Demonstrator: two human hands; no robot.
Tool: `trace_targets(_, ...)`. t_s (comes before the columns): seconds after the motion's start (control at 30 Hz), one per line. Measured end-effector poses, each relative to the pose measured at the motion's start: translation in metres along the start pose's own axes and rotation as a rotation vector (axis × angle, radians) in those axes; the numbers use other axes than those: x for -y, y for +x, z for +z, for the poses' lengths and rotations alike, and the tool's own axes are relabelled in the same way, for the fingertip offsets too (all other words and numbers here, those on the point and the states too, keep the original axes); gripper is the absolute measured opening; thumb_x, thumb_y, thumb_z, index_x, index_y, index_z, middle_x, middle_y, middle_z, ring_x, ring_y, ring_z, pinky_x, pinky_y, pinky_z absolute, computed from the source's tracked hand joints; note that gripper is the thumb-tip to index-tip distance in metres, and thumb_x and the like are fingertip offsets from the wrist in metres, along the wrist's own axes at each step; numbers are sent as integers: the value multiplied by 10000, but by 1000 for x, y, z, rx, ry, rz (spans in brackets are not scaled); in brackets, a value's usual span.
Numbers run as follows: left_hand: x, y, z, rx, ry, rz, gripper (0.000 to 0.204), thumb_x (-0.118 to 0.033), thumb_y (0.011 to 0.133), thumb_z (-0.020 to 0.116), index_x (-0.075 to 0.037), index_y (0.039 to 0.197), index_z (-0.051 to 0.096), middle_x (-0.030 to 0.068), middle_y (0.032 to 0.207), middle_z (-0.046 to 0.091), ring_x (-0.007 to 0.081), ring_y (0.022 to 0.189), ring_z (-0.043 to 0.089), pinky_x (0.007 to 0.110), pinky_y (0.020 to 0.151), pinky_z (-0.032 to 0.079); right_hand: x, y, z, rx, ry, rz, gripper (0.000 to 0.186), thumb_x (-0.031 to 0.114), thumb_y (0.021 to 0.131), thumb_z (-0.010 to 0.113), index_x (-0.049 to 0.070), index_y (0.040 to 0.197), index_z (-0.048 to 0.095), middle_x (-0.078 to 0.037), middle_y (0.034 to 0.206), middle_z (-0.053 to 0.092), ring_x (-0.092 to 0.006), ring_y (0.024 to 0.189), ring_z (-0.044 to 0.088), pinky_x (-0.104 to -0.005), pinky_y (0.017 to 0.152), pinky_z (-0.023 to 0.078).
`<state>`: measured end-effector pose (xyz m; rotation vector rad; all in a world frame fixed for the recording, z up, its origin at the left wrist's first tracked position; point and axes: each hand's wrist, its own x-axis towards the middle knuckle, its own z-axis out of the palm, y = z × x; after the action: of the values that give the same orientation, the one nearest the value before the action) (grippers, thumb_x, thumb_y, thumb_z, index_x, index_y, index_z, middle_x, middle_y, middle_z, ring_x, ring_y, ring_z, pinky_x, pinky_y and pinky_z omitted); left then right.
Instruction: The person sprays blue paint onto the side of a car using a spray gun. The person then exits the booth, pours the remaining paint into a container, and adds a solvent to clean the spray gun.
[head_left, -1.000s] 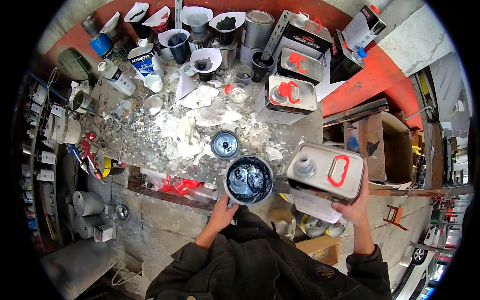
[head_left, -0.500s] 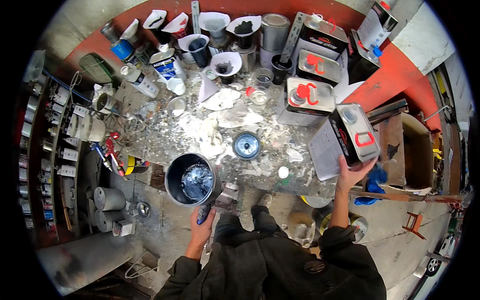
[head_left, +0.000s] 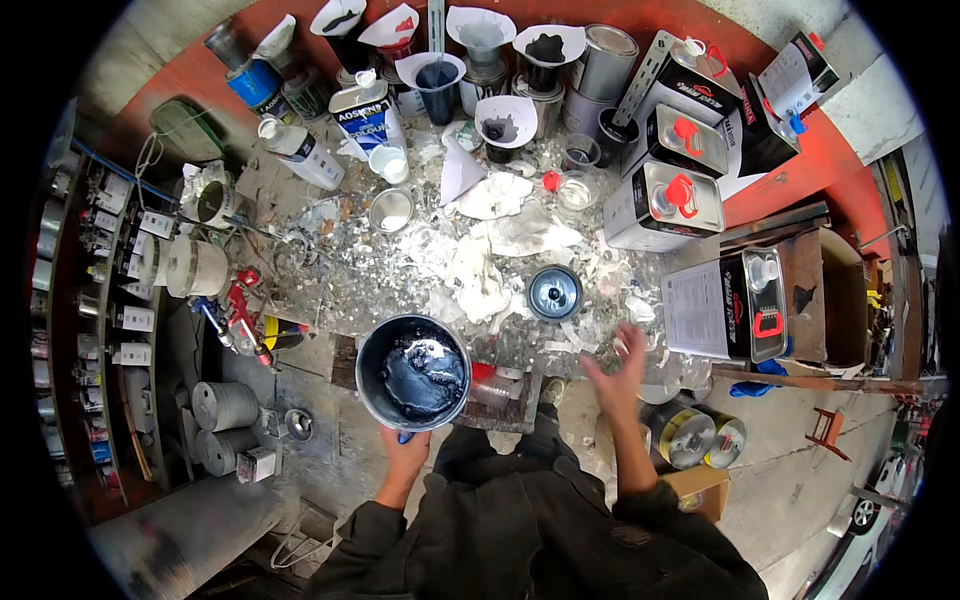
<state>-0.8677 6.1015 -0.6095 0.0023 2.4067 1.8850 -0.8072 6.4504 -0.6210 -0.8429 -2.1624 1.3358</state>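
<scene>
My left hand [head_left: 405, 450] is closed under a deep round paint cup [head_left: 370, 370], gripping something beneath it that the cup mostly hides; a bit of blue shows by the fingers. Dark, shiny blue-grey paint [head_left: 425, 375] lies in the cup, which is in front of the bench edge. Slightly blurred, my right hand [head_left: 615, 375] hovers at the bench's front edge with fingers apart, holding nothing. To its right stands a rectangular metal can [head_left: 705, 305] with a red handle. A round blue-grey lid [head_left: 554, 293] rests on the bench, beyond my hands.
Crumpled white paper [head_left: 475, 275] lies on the paint-spattered bench [head_left: 340, 285]. Several cups with paper funnels [head_left: 505, 122] line the back. More metal cans [head_left: 665, 205] stand right. Red spray guns [head_left: 245, 315] hang at the left edge, near a shelf of tins [head_left: 130, 320].
My right hand has let go of the metal can and moved left, away from it. The can now stands on the bench's right end. My left hand still holds the cup.
</scene>
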Motion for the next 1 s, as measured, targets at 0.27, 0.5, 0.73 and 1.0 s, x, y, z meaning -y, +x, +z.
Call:
trace_targets(0.27,-16,29,-31,34,113,45,107,-40,675,648,2,774,653,117,659,628,166,602,595,302,590,459,8,71,79,255,-369,-364,1085,240,549,899,-13,1437,327,-239,1377,439,-395,1249,446,-461,1065,353)
trace_targets(0.5,0,52,-33,169,134,112,215,-70,764,710,-5,956,638,123,726,642,190,613,604,316,605,475,161,77,31,561,-302,-505,1088,211,516,876,5,1439,336,-195,1325,474,-360,1210,477,-419,1042,392)
trace_targets(0.73,-11,73,-6,288,226,93,217,-115,772,736,-17,924,615,166,754,639,311,664,644,357,626,489,290,78,11,881,-440,-742,1060,183,539,870,42,1448,344,-190,1326,463,-371,1184,470,-422,1023,411)
trace_targets(1.0,-29,81,13,405,299,211,234,-118,753,754,-24,935,640,172,778,654,360,713,647,391,621,486,288,84,23,1105,-493,-743,932,222,593,842,149,1430,439,-170,1466,415,-365,1287,476,-435,1040,430)
